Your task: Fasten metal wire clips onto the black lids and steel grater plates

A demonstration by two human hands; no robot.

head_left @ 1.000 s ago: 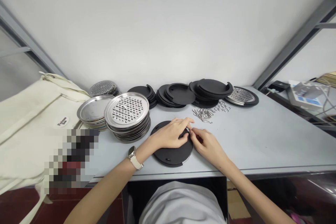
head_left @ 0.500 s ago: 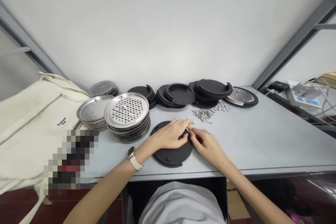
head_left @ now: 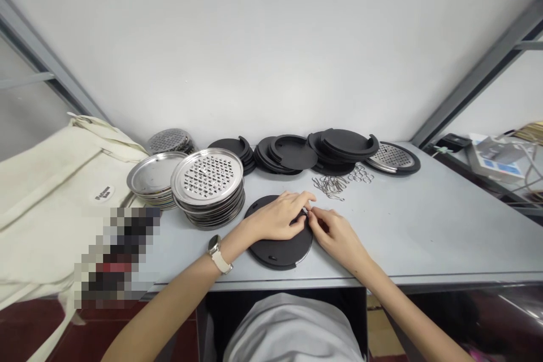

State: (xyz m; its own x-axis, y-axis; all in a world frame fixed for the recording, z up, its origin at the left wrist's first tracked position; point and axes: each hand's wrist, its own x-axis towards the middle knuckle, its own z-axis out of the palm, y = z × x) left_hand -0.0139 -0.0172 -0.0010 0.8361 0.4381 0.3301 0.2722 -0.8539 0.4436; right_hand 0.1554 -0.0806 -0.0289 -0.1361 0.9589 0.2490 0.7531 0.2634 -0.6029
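Observation:
A black round plastic disc lies flat near the table's front edge, with a strip of silver metal showing at its lower right rim. Across its top rests my left hand, fingers bent over the far right edge and thumb curled in on the disc. My right hand is at that same edge, its thumb and forefinger pinched together against the left fingertips. Whatever is between them is too small and covered to make out. Just beyond the hands lie thin metal hooks and several small metal rings.
To the left stand a stack of round metal grater plates and a stack of metal discs. Stacked black discs line the wall, beside a grater in a black holder. A cream cloth bag covers the left end.
The view has shifted very slightly, so the table's contents sit a little further right. Both hands keep the same hold at the disc's edge.

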